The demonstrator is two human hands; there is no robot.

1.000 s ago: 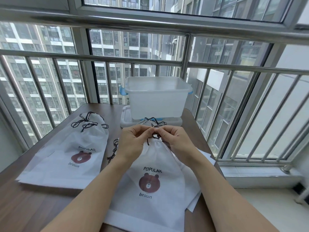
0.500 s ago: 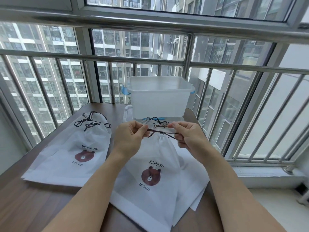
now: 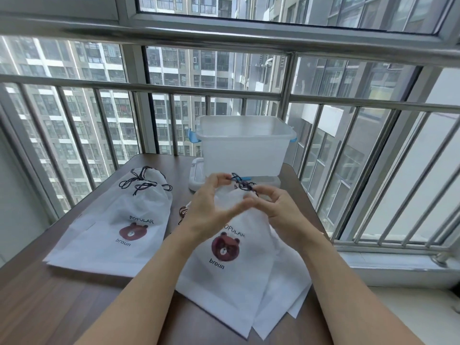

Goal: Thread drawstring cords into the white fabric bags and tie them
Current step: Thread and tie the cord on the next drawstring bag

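Centrally, dark drawstring cord (image 3: 242,183) pinched between left hand (image 3: 211,207) and right hand (image 3: 281,210), just above gathered mouth of white bag (image 3: 239,270) below the grip.

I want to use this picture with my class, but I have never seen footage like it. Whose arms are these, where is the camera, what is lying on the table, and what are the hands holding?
No machine here: a person wears the camera on their head, so you look down their own arms. The left hand and right hand each pinch the dark drawstring cord at the mouth of a white fabric bag printed with a brown bear. Under it lie more white bags. On the left of the brown table is a pile of bags with tied cords, and loose cords lie between the piles. Behind stands a translucent plastic box on its lid, before a barred window.
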